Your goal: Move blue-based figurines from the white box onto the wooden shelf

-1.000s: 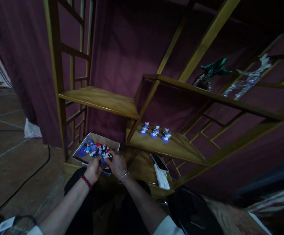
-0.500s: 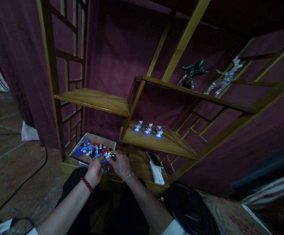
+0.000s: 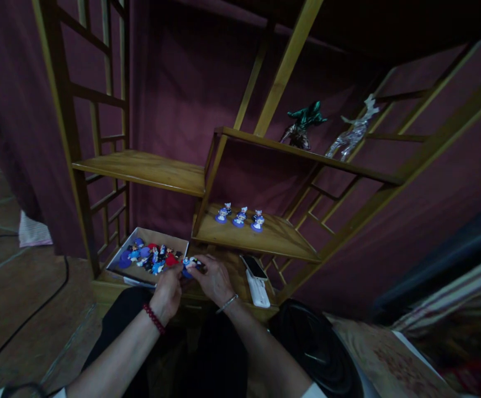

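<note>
A small blue and white figurine is pinched in the fingers of my right hand, just off the right edge of an open cardboard box. My left hand is closed beside it, at the front right corner of the box; what its fingers hold, if anything, is hidden. Several colourful figurines lie jumbled in the box. On the lower middle shelf, several small figurines with purple bases stand in two rows.
A phone and a white case-like object lie on the bottom board to the right. Above, a green and brown statuette and a clear deer-like one stand on a shelf. A black bag sits at lower right.
The view has shifted right. My hands have drawn slightly apart, and the figurine is now with my right hand, a little farther from the box's contents.
</note>
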Tool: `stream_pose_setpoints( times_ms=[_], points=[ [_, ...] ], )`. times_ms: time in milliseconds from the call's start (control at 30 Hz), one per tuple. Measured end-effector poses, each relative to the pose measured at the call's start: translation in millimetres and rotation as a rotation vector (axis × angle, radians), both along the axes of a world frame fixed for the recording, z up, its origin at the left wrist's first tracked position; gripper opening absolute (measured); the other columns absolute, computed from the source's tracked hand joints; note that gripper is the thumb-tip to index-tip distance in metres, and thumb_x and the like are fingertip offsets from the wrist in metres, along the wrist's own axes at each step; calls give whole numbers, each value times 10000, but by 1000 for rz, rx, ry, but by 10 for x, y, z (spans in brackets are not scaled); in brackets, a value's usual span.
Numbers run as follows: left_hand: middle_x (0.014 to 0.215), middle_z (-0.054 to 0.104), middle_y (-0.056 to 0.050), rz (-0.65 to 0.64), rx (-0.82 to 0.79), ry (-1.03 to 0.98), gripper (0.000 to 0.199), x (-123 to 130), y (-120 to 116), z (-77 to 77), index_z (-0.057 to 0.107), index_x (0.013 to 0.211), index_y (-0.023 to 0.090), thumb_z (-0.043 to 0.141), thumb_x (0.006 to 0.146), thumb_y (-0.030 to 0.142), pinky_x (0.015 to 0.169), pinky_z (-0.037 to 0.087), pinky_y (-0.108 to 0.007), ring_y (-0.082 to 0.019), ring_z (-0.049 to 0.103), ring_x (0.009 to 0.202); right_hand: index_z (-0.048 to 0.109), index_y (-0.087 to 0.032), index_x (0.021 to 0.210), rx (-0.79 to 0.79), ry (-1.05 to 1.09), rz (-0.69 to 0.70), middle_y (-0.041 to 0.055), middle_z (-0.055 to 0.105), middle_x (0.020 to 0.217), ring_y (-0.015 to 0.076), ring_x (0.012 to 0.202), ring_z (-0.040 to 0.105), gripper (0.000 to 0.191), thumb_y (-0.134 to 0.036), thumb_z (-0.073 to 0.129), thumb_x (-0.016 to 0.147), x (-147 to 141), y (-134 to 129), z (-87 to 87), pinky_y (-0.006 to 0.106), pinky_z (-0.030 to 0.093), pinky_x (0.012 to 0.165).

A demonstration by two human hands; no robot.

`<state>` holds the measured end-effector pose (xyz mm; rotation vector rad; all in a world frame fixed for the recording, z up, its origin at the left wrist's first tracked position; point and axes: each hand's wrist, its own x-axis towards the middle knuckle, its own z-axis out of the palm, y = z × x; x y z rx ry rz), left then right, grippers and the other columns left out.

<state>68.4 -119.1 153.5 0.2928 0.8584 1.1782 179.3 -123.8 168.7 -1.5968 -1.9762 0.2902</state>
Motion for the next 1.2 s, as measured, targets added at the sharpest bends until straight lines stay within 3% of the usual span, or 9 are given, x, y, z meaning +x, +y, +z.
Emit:
stream_pose_setpoints(
  times_ms=[300, 500, 800, 933, 1200],
  points=[
    [634, 633, -70, -110, 60, -49, 175, 111, -86, 118, 560, 632, 103, 436, 741, 45, 642, 501, -308, -154, 606, 619, 612, -228, 943, 10, 55, -11, 17, 631, 883, 140, 808, 572, 217, -322, 557, 755, 198, -75, 97, 219, 423, 708],
    [716, 651, -83, -116, 122, -79, 178, 201, -95, 215, 580, 640, 97, 447, 724, 13, 667, 496, -296, -155, 612, 667, 609, -209, 932, 47, 53, -34, 27, 631, 867, 140, 809, 572, 204, -304, 528, 770, 271, -94, 200, 232, 432, 725],
    [693, 647, -64, -141, 148, -77, 182, 282, -66, 266, 590, 656, 99, 451, 722, 2, 699, 505, -310, -147, 609, 680, 584, -242, 1006, 94, 135, -22, 18, 620, 957, 136, 857, 573, 258, -334, 526, 772, 413, -80, 216, 256, 449, 776],
    [738, 651, -82, -234, 196, -79, 175, 296, -51, 289, 613, 699, 87, 467, 712, -8, 732, 501, -310, -161, 611, 750, 599, -224, 963, 95, 236, 13, 15, 630, 926, 125, 829, 586, 235, -330, 542, 761, 518, -37, 191, 244, 465, 754],
    [933, 637, -84, -265, 303, -169, 184, 389, -71, 331, 631, 782, 101, 515, 692, -10, 837, 467, -331, -179, 589, 895, 604, -221, 967, 76, 364, 40, 11, 653, 904, 130, 795, 609, 259, -335, 574, 737, 714, 12, 278, 267, 484, 753]
  ],
)
